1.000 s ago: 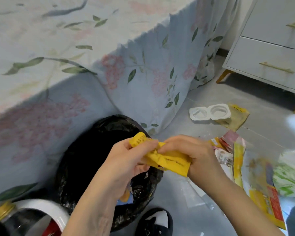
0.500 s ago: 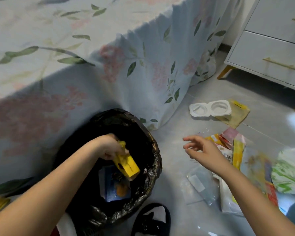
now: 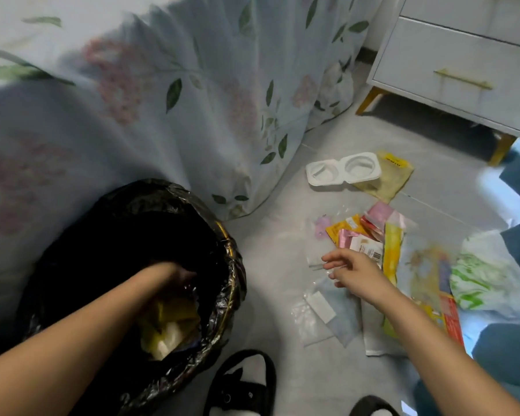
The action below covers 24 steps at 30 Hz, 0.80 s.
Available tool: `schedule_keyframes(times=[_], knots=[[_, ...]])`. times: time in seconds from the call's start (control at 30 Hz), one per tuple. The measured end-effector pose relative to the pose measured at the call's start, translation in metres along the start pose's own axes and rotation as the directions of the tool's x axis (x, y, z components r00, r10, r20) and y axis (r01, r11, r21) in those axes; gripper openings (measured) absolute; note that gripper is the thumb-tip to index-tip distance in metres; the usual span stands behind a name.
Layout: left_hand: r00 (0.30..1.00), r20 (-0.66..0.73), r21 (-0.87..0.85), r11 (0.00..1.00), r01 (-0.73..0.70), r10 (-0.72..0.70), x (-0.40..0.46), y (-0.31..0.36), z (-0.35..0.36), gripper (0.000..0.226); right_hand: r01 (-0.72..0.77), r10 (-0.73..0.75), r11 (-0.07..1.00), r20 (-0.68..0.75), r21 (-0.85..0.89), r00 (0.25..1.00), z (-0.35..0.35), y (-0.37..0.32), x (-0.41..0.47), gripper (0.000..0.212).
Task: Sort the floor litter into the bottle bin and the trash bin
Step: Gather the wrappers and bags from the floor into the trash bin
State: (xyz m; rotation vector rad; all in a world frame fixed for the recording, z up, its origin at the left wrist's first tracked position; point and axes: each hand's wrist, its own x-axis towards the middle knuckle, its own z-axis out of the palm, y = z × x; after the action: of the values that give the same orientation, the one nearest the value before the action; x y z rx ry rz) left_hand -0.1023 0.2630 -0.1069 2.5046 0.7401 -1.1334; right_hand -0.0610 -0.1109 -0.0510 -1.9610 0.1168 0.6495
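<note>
We count one trash bin [image 3: 231,274], round, lined with a black bag, standing on the floor [image 3: 270,295] just beside the hanging bedsheet [image 3: 192,100]. Inside it: one yellow wrapper [image 3: 174,313] lying crumpled near the bottom on pale and blue scraps that are too dim to tell apart or count.

One left hand [image 3: 174,276], reaching down inside the bin just above the yellow wrapper. Its fingers are in shadow; we cannot tell whether they are curled or straight, nor whether they touch the wrapper.

One right hand [image 3: 353,273], held above the litter on the floor, fingers spread and loosely extended, holding nothing.

Litter on the floor, to the right of the bin:
- one white plastic tray [image 3: 342,169] with two round hollows, resting partly on one flat yellowish bag [image 3: 389,181];
- two clear plastic bags [image 3: 318,316], overlapping, one with a white label;
- one heap of small sachets [image 3: 360,232], pink, orange and yellow, overlapping so that we cannot count them;
- one long yellow packet [image 3: 392,250] beside the heap;
- one large printed wrapper [image 3: 433,283], yellow, blue and red;
- one green-and-white wrapper [image 3: 487,271], at the right edge.

Two black sandals [image 3: 246,385] at the lower edge, one only partly in view.

One white cabinet [image 3: 451,64] at the upper right, with one gold handle plainly visible and gold legs.
</note>
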Motion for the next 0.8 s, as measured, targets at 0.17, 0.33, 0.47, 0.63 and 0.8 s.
schedule_keyframes(times=[0.17, 0.33, 0.47, 0.63, 0.8], knots=[[0.943, -0.329, 0.106, 0.994, -0.021, 0.054, -0.169, 0.076, -0.1, 0.058, -0.047, 0.024, 0.947, -0.078, -0.318, 0.997, 0.002, 0.028, -0.001, 0.029], [0.672, -0.72, -0.021, 0.962, -0.272, 0.175, -0.237, 0.1, -0.111, 0.03, 0.057, 0.05, 0.642, 0.116, -0.764, 0.992, 0.018, 0.054, -0.004, 0.059], [0.58, -0.763, -0.109, 0.827, -0.552, 0.287, -0.248, 0.139, -0.085, 0.018, 0.083, 0.04, 0.436, 0.111, -0.896, 0.993, 0.023, 0.059, -0.006, 0.069], [0.673, -0.565, -0.136, 0.75, -0.647, 0.478, -0.23, 0.184, -0.036, 0.023, 0.037, 0.051, 0.419, 0.065, -0.907, 0.997, 0.029, 0.059, -0.005, 0.062], [0.802, -0.258, 0.042, 0.835, -0.548, 0.539, -0.195, 0.195, 0.025, 0.035, 0.049, 0.045, 0.333, 0.068, -0.942, 0.997, 0.037, 0.066, -0.007, 0.045]])
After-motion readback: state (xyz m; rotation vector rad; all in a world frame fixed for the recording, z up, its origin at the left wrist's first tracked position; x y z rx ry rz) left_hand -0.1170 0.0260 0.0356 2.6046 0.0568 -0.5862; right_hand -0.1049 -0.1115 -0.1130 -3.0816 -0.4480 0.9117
